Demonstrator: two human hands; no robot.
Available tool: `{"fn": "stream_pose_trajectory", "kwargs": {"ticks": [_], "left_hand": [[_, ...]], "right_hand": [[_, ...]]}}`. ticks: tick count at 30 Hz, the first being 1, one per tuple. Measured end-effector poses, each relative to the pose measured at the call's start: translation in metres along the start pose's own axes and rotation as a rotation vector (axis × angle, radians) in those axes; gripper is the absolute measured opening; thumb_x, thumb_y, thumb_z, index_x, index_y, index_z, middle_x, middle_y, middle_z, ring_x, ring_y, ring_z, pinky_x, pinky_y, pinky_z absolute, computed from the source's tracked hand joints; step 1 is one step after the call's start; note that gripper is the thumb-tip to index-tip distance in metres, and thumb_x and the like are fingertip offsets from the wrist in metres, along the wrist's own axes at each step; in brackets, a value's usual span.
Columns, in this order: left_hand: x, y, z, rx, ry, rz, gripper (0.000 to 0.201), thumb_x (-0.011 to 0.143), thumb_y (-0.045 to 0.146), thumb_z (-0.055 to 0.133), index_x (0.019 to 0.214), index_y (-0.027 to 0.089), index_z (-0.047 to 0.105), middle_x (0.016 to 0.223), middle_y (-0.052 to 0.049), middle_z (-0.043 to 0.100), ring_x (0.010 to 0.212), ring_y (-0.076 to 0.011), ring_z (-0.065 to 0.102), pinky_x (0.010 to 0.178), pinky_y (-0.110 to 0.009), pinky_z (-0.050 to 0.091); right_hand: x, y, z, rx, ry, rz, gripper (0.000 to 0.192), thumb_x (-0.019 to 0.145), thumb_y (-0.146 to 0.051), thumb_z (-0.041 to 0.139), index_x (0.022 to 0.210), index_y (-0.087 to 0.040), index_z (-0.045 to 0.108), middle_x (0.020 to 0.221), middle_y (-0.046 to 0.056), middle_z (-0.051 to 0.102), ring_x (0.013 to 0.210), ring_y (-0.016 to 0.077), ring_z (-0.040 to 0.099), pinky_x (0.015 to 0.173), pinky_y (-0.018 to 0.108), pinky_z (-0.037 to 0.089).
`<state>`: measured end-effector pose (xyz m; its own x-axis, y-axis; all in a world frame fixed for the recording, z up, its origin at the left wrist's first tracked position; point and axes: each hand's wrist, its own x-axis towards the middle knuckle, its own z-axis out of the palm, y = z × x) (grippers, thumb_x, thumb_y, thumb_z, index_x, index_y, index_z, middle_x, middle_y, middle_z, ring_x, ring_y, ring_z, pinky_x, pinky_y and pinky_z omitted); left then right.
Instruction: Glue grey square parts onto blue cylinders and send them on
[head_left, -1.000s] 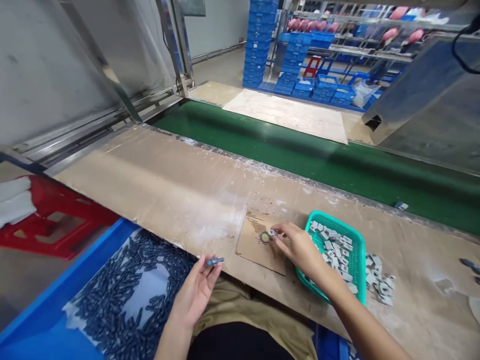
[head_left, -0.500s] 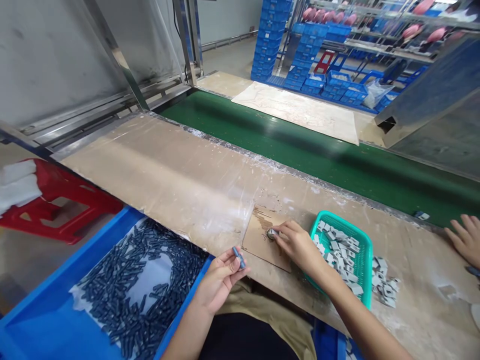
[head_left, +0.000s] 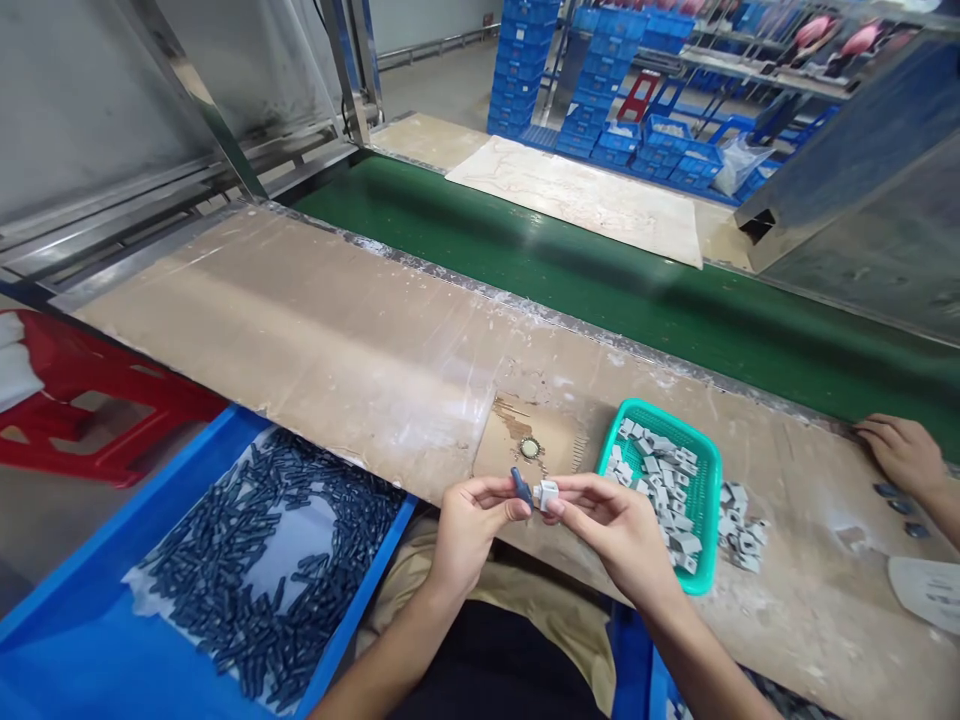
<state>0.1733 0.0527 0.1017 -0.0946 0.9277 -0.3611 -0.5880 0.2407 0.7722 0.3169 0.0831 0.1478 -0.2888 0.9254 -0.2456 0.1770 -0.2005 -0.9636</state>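
Observation:
Between its thumb and fingers my left hand (head_left: pixel 474 525) pinches a dark blue elongated piece (head_left: pixel 521 488), held at a slant. My right hand (head_left: pixel 611 525) grips a small light grey block-shaped piece (head_left: pixel 547 494) with a hollow end. The two pieces are side by side at the table edge; whether they touch I cannot tell. Just behind my hands, a small round container (head_left: pixel 529 448) rests on a cardboard sheet (head_left: pixel 499 440). The green basket (head_left: pixel 714 510) of grey pieces stands right of my right hand. A blue bin (head_left: pixel 82 640) with many dark blue pieces lies to my left.
Loose grey pieces (head_left: pixel 741 525) lie beside the basket. At the right, another person's hand (head_left: pixel 904 455) is on the table near several dark pieces (head_left: pixel 900 507). A green conveyor belt (head_left: pixel 480 240) runs behind the worktable (head_left: pixel 300 320). A red stool (head_left: pixel 112 400) stands at left.
My right hand has come away from the round container and moved toward my left hand with the grey piece. The dark blue piece now sits close to it. The other person's hand has shifted.

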Motion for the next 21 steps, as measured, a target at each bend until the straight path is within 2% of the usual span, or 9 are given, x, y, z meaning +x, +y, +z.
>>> {"fn": "stream_pose_trajectory", "kwargs": {"ticks": [5, 9, 14, 16, 18, 19, 21], "left_hand": [[-0.004, 0.001, 0.002, 0.136, 0.018, 0.059, 0.022, 0.055, 0.023, 0.08, 0.07, 0.012, 0.069, 0.066, -0.006, 0.066, 0.066, -0.0207, 0.062, 0.065, -0.027, 0.053], [-0.008, 0.01, 0.0, 0.336, -0.036, 0.141, 0.005, 0.065, 0.018, 0.07, 0.061, 0.014, 0.069, 0.064, -0.005, 0.065, 0.063, -0.0184, 0.062, 0.064, -0.023, 0.051], [-0.002, 0.016, 0.005, 0.45, -0.041, 0.187, 0.002, 0.066, 0.017, 0.069, 0.065, 0.016, 0.07, 0.071, -0.004, 0.065, 0.069, -0.0181, 0.062, 0.065, -0.02, 0.05], [0.002, 0.016, 0.008, 0.45, -0.05, 0.165, 0.008, 0.065, 0.018, 0.069, 0.073, 0.016, 0.07, 0.077, -0.005, 0.066, 0.07, -0.0188, 0.063, 0.067, -0.022, 0.051], [0.003, 0.017, 0.003, 0.468, 0.007, 0.182, 0.021, 0.064, 0.018, 0.07, 0.085, 0.017, 0.069, 0.083, -0.005, 0.067, 0.071, -0.0193, 0.063, 0.07, -0.023, 0.052], [0.001, 0.019, -0.004, 0.489, 0.082, 0.221, 0.026, 0.065, 0.019, 0.069, 0.09, 0.017, 0.068, 0.085, -0.005, 0.066, 0.071, -0.0193, 0.063, 0.07, -0.023, 0.053], [-0.004, 0.028, -0.03, 0.53, 0.328, 0.349, 0.03, 0.067, 0.025, 0.069, 0.095, 0.018, 0.065, 0.085, -0.005, 0.066, 0.073, -0.0197, 0.063, 0.071, -0.024, 0.053]], "right_hand": [[-0.002, 0.007, -0.003, -0.022, -0.038, -0.038, 0.022, 0.068, -0.03, 0.07, 0.086, -0.018, 0.068, 0.081, 0.006, 0.071, 0.071, 0.0201, 0.067, 0.069, 0.032, 0.057], [-0.001, 0.006, -0.005, -0.105, -0.078, -0.058, 0.02, 0.07, -0.029, 0.067, 0.087, -0.019, 0.069, 0.084, 0.005, 0.071, 0.077, 0.0208, 0.067, 0.073, 0.033, 0.056], [0.001, 0.001, -0.003, -0.085, -0.082, -0.065, 0.02, 0.073, -0.029, 0.064, 0.09, -0.02, 0.068, 0.086, 0.004, 0.071, 0.078, 0.0199, 0.067, 0.073, 0.031, 0.056], [0.007, 0.001, -0.007, -0.15, -0.064, -0.11, 0.021, 0.074, -0.03, 0.063, 0.091, -0.02, 0.068, 0.086, 0.004, 0.071, 0.077, 0.0196, 0.067, 0.072, 0.03, 0.055], [0.023, 0.002, -0.021, -0.271, 0.019, -0.181, 0.022, 0.075, -0.031, 0.061, 0.091, -0.019, 0.068, 0.087, 0.005, 0.071, 0.076, 0.0197, 0.067, 0.072, 0.031, 0.054], [0.034, 0.003, -0.034, -0.339, 0.089, -0.202, 0.022, 0.075, -0.032, 0.06, 0.091, -0.019, 0.067, 0.087, 0.005, 0.071, 0.077, 0.0196, 0.066, 0.073, 0.031, 0.054], [0.065, 0.004, -0.069, -0.451, 0.266, -0.199, 0.025, 0.074, -0.034, 0.058, 0.091, -0.017, 0.066, 0.088, 0.006, 0.071, 0.08, 0.02, 0.066, 0.074, 0.03, 0.053]]}}
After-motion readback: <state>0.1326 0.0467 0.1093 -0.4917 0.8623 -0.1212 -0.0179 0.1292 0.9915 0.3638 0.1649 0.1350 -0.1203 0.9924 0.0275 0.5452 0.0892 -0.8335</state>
